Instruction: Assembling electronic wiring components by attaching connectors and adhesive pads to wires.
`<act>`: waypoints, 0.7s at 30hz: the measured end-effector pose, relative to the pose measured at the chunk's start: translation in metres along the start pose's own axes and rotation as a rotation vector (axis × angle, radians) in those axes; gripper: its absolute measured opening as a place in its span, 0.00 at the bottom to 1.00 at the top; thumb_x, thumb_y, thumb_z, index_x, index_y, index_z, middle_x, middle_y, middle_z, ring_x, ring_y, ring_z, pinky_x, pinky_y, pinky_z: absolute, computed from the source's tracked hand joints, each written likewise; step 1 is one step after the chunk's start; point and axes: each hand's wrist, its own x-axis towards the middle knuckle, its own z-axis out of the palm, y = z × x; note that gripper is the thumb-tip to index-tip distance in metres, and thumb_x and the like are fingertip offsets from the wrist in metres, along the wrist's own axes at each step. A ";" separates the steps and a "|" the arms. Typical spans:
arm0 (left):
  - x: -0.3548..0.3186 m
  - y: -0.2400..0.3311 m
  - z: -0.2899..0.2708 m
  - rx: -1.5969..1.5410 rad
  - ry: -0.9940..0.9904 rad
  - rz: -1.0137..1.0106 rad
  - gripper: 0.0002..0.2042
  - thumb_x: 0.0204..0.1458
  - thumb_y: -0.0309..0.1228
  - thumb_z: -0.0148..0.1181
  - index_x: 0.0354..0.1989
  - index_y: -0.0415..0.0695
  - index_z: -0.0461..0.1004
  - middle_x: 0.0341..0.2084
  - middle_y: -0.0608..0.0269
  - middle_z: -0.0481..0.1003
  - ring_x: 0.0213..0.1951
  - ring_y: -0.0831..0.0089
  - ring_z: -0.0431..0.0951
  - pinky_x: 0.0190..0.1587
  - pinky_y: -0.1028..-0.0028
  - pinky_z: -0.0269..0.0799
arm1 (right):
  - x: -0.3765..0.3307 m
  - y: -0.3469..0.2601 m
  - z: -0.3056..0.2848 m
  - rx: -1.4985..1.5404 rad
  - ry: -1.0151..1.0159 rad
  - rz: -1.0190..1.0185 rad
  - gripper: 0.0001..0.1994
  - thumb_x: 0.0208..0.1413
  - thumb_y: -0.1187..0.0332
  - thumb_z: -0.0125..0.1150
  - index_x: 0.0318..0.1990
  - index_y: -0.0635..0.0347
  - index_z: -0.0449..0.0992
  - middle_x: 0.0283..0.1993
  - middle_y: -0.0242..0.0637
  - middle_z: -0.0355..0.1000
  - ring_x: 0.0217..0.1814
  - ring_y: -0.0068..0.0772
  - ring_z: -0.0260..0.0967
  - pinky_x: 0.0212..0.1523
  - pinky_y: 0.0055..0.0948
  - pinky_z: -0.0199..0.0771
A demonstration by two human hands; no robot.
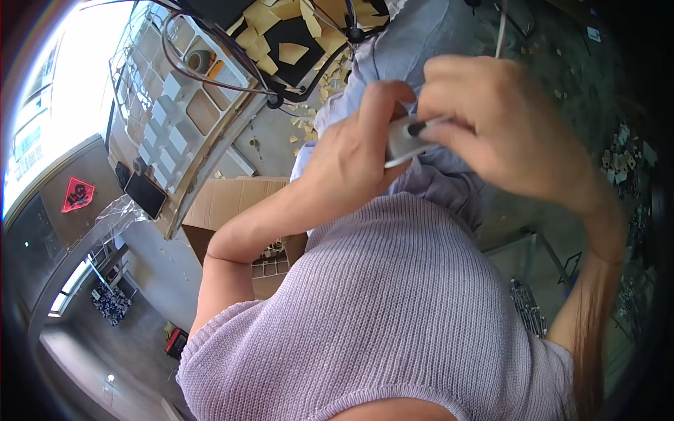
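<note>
Close together above my lap, both hands meet at a small whitish-grey piece [405, 140] with a smooth rounded face and a pale rim. My left hand [358, 144] is closed round this piece, its thumb and fingers along the side and top. Over its right side, my right hand [491, 126] is closed in a pinch, smeared by motion. A small black bit [416, 129] shows by its fingertips; I cannot tell what it belongs to. A thin pale cord or rod [501, 31] rises behind the right hand.
At the left, a table [203, 156] carries white blocky trays [165, 116], a tape roll [199, 60] and a phone [145, 195]. A cardboard box [217, 200] stands beside me. Yellowish paper pieces [291, 52] fill a black-rimmed container ahead; more lie on the floor.
</note>
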 end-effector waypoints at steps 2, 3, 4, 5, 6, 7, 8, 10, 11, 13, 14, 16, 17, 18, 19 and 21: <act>0.004 -0.007 -0.001 -0.105 0.077 -0.055 0.25 0.50 0.22 0.58 0.56 0.44 0.57 0.34 0.51 0.76 0.37 0.58 0.80 0.37 0.66 0.74 | 0.014 -0.004 -0.011 0.068 0.150 0.120 0.07 0.45 0.75 0.64 0.32 0.64 0.72 0.30 0.39 0.65 0.31 0.35 0.67 0.31 0.33 0.64; 0.006 -0.013 0.003 -0.383 0.104 -0.114 0.22 0.53 0.23 0.57 0.55 0.44 0.58 0.33 0.57 0.75 0.35 0.65 0.78 0.37 0.70 0.72 | 0.017 -0.001 -0.012 -0.071 0.365 0.037 0.09 0.46 0.77 0.65 0.36 0.62 0.74 0.35 0.37 0.69 0.37 0.33 0.69 0.36 0.30 0.68; 0.007 -0.020 0.005 -0.662 0.132 -0.170 0.19 0.55 0.23 0.55 0.54 0.44 0.60 0.32 0.62 0.75 0.33 0.71 0.77 0.38 0.73 0.71 | 0.017 0.001 -0.012 -0.301 0.544 -0.024 0.12 0.45 0.78 0.66 0.39 0.62 0.74 0.37 0.37 0.70 0.39 0.35 0.69 0.38 0.29 0.69; 0.002 -0.029 0.004 -0.738 0.128 -0.215 0.12 0.59 0.25 0.53 0.50 0.43 0.63 0.34 0.68 0.72 0.36 0.81 0.71 0.41 0.78 0.68 | 0.018 0.004 -0.005 -0.509 0.719 -0.098 0.15 0.44 0.80 0.67 0.42 0.63 0.73 0.39 0.36 0.70 0.42 0.36 0.68 0.41 0.28 0.71; 0.010 -0.031 0.007 -0.829 0.143 -0.158 0.11 0.59 0.26 0.53 0.49 0.43 0.64 0.36 0.68 0.70 0.38 0.81 0.69 0.42 0.79 0.67 | 0.006 -0.005 0.004 -0.541 0.775 -0.141 0.20 0.42 0.78 0.71 0.44 0.64 0.71 0.40 0.37 0.69 0.44 0.38 0.67 0.43 0.32 0.72; 0.015 -0.031 0.013 -0.908 0.187 -0.116 0.10 0.59 0.27 0.53 0.47 0.43 0.65 0.38 0.67 0.69 0.40 0.81 0.67 0.43 0.79 0.66 | -0.009 0.000 0.026 -0.399 0.825 -0.243 0.21 0.40 0.75 0.75 0.41 0.64 0.69 0.40 0.40 0.69 0.44 0.38 0.67 0.42 0.34 0.72; 0.018 -0.030 0.015 -1.014 0.172 -0.180 0.11 0.57 0.27 0.52 0.47 0.42 0.64 0.40 0.66 0.67 0.44 0.81 0.66 0.45 0.78 0.65 | -0.017 -0.015 0.039 -0.284 0.694 -0.094 0.19 0.36 0.70 0.77 0.34 0.56 0.72 0.35 0.34 0.71 0.34 0.37 0.69 0.39 0.35 0.70; 0.022 -0.018 0.009 -1.091 0.221 -0.231 0.12 0.55 0.27 0.52 0.48 0.42 0.63 0.39 0.66 0.66 0.43 0.80 0.66 0.45 0.78 0.65 | -0.016 -0.011 0.082 -0.140 0.798 0.013 0.17 0.39 0.70 0.76 0.32 0.58 0.71 0.32 0.34 0.71 0.28 0.34 0.69 0.32 0.29 0.70; 0.022 -0.016 0.008 -1.174 0.264 -0.283 0.14 0.53 0.26 0.51 0.48 0.42 0.62 0.38 0.66 0.66 0.41 0.79 0.66 0.45 0.78 0.65 | -0.015 -0.009 0.096 -0.081 0.798 0.064 0.17 0.39 0.71 0.76 0.32 0.59 0.71 0.31 0.34 0.71 0.27 0.32 0.69 0.29 0.27 0.70; 0.025 -0.019 0.005 -1.168 0.321 -0.280 0.16 0.50 0.26 0.50 0.49 0.43 0.61 0.38 0.65 0.65 0.40 0.78 0.67 0.42 0.76 0.71 | -0.014 -0.013 0.113 0.123 0.848 0.190 0.15 0.40 0.73 0.75 0.31 0.60 0.71 0.31 0.34 0.71 0.27 0.29 0.70 0.27 0.25 0.70; 0.026 -0.018 0.004 -1.210 0.347 -0.299 0.15 0.51 0.26 0.50 0.48 0.44 0.61 0.38 0.65 0.65 0.40 0.77 0.68 0.40 0.74 0.72 | -0.015 -0.016 0.118 0.325 0.900 0.325 0.14 0.42 0.74 0.74 0.31 0.61 0.70 0.31 0.34 0.71 0.27 0.26 0.70 0.25 0.23 0.69; 0.030 -0.015 0.001 -1.214 0.389 -0.299 0.13 0.53 0.25 0.47 0.48 0.44 0.62 0.38 0.65 0.66 0.39 0.76 0.69 0.39 0.71 0.75 | -0.015 -0.022 0.120 0.516 0.908 0.391 0.12 0.44 0.79 0.71 0.32 0.62 0.71 0.31 0.33 0.72 0.27 0.22 0.70 0.28 0.21 0.70; 0.032 -0.011 -0.002 -1.202 0.395 -0.307 0.13 0.54 0.25 0.46 0.48 0.44 0.62 0.38 0.65 0.66 0.39 0.76 0.70 0.39 0.71 0.75 | -0.016 -0.020 0.120 0.804 0.856 0.504 0.11 0.45 0.79 0.70 0.33 0.63 0.71 0.31 0.33 0.73 0.28 0.20 0.70 0.29 0.19 0.71; 0.031 -0.012 -0.001 -1.208 0.367 -0.304 0.12 0.55 0.26 0.46 0.48 0.44 0.62 0.38 0.64 0.66 0.40 0.76 0.70 0.39 0.72 0.75 | -0.017 -0.018 0.119 1.092 0.790 0.612 0.11 0.46 0.79 0.70 0.33 0.64 0.71 0.31 0.32 0.74 0.28 0.19 0.70 0.30 0.18 0.71; 0.032 -0.012 -0.001 -1.212 0.364 -0.307 0.12 0.55 0.26 0.46 0.48 0.44 0.62 0.38 0.64 0.66 0.40 0.76 0.70 0.39 0.72 0.75 | -0.021 -0.011 0.119 1.270 0.707 0.610 0.11 0.47 0.80 0.69 0.37 0.65 0.73 0.32 0.32 0.74 0.31 0.17 0.70 0.34 0.17 0.72; 0.033 -0.011 -0.001 -1.202 0.335 -0.358 0.11 0.56 0.27 0.47 0.47 0.43 0.63 0.38 0.64 0.68 0.40 0.76 0.71 0.39 0.73 0.74 | -0.023 -0.007 0.119 1.434 0.642 0.568 0.12 0.48 0.80 0.68 0.39 0.66 0.74 0.33 0.32 0.74 0.33 0.17 0.70 0.36 0.17 0.72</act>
